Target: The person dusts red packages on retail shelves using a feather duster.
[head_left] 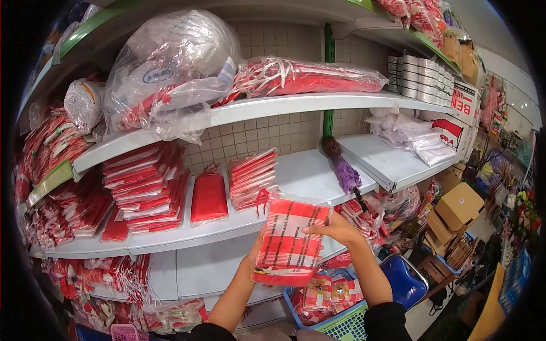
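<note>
In the head view I hold a flat, clear plastic packet of folded red and white cloth (290, 241) in front of the shelf, with dark print across its wrapper. My left hand (257, 247) grips its left side, the fingers mostly hidden behind it. My right hand (336, 228) closes on the right edge, thumb lying on the front. A red ribbon or string pokes out near the packet's upper left corner. Just behind it, on the middle shelf, lean a stack of red and white packets (253, 179) and one plain red packet (209, 199).
A taller pile of red and white packets (145, 187) stands at left. Above it, a big clear plastic bag (176, 62) bulges over the upper shelf (273, 105). A blue basket (293, 310) of packets sits below my hands, beside a blue chair (404, 281). Cardboard boxes (460, 204) stand at right.
</note>
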The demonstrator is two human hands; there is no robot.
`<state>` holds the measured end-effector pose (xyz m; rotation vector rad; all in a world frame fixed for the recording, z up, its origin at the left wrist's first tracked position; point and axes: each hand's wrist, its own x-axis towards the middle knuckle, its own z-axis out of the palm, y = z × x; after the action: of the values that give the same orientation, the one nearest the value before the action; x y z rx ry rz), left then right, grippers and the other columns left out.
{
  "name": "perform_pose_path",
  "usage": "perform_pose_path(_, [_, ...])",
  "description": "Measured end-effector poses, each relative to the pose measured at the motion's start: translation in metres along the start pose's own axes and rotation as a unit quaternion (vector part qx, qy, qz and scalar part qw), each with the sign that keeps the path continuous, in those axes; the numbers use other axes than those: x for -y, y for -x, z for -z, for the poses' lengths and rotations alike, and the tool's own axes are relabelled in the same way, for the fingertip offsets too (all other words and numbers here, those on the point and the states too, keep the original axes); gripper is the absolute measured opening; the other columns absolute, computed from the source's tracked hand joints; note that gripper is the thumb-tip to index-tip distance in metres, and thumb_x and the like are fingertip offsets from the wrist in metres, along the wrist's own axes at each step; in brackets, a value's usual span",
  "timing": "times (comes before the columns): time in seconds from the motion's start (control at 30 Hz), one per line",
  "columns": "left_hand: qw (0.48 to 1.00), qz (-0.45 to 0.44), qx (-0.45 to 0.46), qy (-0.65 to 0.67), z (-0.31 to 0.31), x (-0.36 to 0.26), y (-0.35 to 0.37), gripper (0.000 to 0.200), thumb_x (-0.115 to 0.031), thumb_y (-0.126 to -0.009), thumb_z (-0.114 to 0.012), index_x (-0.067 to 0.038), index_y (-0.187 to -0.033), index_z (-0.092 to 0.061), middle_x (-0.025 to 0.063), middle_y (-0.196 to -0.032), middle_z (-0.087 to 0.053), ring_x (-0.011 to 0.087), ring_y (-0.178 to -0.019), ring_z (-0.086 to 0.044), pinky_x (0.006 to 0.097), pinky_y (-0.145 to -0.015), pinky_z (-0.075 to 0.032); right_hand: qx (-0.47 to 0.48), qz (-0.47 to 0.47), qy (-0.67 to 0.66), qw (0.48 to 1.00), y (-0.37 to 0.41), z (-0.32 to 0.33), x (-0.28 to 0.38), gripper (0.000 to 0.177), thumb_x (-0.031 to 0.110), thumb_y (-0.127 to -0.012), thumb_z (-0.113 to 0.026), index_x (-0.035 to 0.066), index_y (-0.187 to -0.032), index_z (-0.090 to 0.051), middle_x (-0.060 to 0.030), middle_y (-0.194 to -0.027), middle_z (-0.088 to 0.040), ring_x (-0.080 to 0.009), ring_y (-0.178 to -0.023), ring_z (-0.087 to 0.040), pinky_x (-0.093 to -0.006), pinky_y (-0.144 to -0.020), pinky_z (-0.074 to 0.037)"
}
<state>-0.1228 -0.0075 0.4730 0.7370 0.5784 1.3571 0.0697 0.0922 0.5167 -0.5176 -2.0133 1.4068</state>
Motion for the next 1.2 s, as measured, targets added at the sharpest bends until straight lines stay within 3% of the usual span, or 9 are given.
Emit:
perform_pose_path(0.17, [0.992,0.092,-0.052,-0.064,-0.009,-0.014,-0.002,0.080,-0.068,-0.084,-0.030,-0.006,-0.135,-0.035,0.0163,-0.131,-0.045,0.0274,-0.117,-0.048,0.0398,-0.095,-0.043,-0.108,-0.010,0.024,0.994,0.008,0.017,0.019,0.028,0.014,-0.077,-0.070,0.000,-0.100,-0.062,0.0000,-0.080,-0.063,-0.0061,-0.070,-0.055,-0.0229,-0.061,-0.045])
perform_pose_path(0.27, [0.988,0.104,0.112,-0.025,0.014,-0.012,-0.003,0.082,-0.067,-0.085,-0.029,-0.002,-0.134,-0.035,0.0197,-0.130,-0.044,0.0292,-0.117,-0.049,0.0405,-0.096,-0.041,-0.242,0.064,0.065,0.966,0.003,0.039,0.025,0.015,0.007,-0.079,-0.065,-0.002,-0.091,-0.065,-0.0032,-0.083,-0.065,-0.0060,-0.072,-0.055,-0.0240,-0.064,-0.045])
perform_pose_path(0.33, [0.988,0.060,0.075,-0.119,0.012,-0.023,-0.012,0.079,-0.063,-0.088,-0.030,0.001,-0.133,-0.034,0.0221,-0.128,-0.045,0.0302,-0.114,-0.051,0.0381,-0.096,-0.040,-0.341,0.176,0.048,0.922,-0.008,0.047,0.028,0.016,-0.001,-0.077,-0.059,-0.003,-0.093,-0.065,-0.0081,-0.087,-0.067,-0.0124,-0.078,-0.060,-0.0272,-0.071,-0.047])
perform_pose_path(0.43, [0.990,-0.026,0.006,-0.141,-0.003,-0.035,-0.025,0.072,-0.057,-0.090,-0.033,0.003,-0.131,-0.036,0.0213,-0.123,-0.049,0.0295,-0.109,-0.055,0.0364,-0.094,-0.041,-0.281,0.401,0.219,0.844,-0.027,0.061,0.030,0.026,-0.007,-0.072,-0.055,-0.002,-0.096,-0.065,-0.0120,-0.093,-0.067,-0.0214,-0.086,-0.063,-0.0297,-0.079,-0.047])
perform_pose_path(0.67, [0.879,-0.257,-0.116,-0.383,-0.003,-0.004,-0.056,0.041,-0.028,-0.090,-0.054,-0.005,-0.123,-0.052,0.0118,-0.105,-0.060,0.0185,-0.090,-0.060,0.0278,-0.077,-0.048,-0.068,0.175,0.223,0.956,-0.061,0.063,-0.063,0.017,0.000,-0.069,-0.060,0.001,-0.085,-0.065,-0.0115,-0.097,-0.065,-0.0256,-0.100,-0.060,-0.0310,-0.088,-0.045])
perform_pose_path(0.8, [0.787,-0.208,-0.126,-0.567,-0.008,-0.003,-0.050,0.039,-0.024,-0.085,-0.061,-0.005,-0.119,-0.056,0.0119,-0.106,-0.060,0.0154,-0.092,-0.058,0.0265,-0.073,-0.047,-0.010,0.203,0.405,0.891,-0.047,0.073,-0.052,0.031,0.024,-0.067,-0.070,0.006,-0.091,-0.063,-0.0093,-0.108,-0.062,-0.0303,-0.113,-0.049,-0.0495,-0.099,-0.032])
perform_pose_path(0.97, [0.747,-0.231,-0.109,-0.613,-0.007,0.010,-0.050,0.039,-0.025,-0.085,-0.060,-0.004,-0.118,-0.057,0.0132,-0.107,-0.056,0.0168,-0.090,-0.056,0.0266,-0.068,-0.046,-0.272,0.232,0.530,0.769,-0.025,0.044,-0.036,0.035,0.027,-0.070,-0.069,0.006,-0.095,-0.060,-0.0110,-0.101,-0.057,-0.0298,-0.102,-0.050,-0.0475,-0.090,-0.036])
perform_pose_path(1.13, [0.589,-0.295,-0.158,-0.736,-0.017,0.024,-0.058,0.039,-0.023,-0.089,-0.052,0.003,-0.117,-0.054,0.0172,-0.106,-0.052,0.0274,-0.101,-0.049,0.0348,-0.078,-0.044,-0.235,0.190,0.557,0.773,-0.036,0.018,-0.075,0.024,0.012,-0.071,-0.062,0.006,-0.094,-0.061,-0.0107,-0.094,-0.057,-0.0273,-0.095,-0.053,-0.0428,-0.091,-0.038])
perform_pose_path(1.2, [0.594,-0.234,-0.175,-0.749,-0.031,0.015,-0.052,0.040,-0.022,-0.089,-0.049,0.006,-0.119,-0.052,0.0206,-0.107,-0.051,0.0311,-0.102,-0.047,0.0382,-0.085,-0.041,-0.254,0.186,0.530,0.787,-0.036,0.013,-0.074,0.024,0.012,-0.072,-0.059,0.005,-0.095,-0.061,-0.0124,-0.095,-0.057,-0.0291,-0.096,-0.053,-0.0453,-0.096,-0.036])
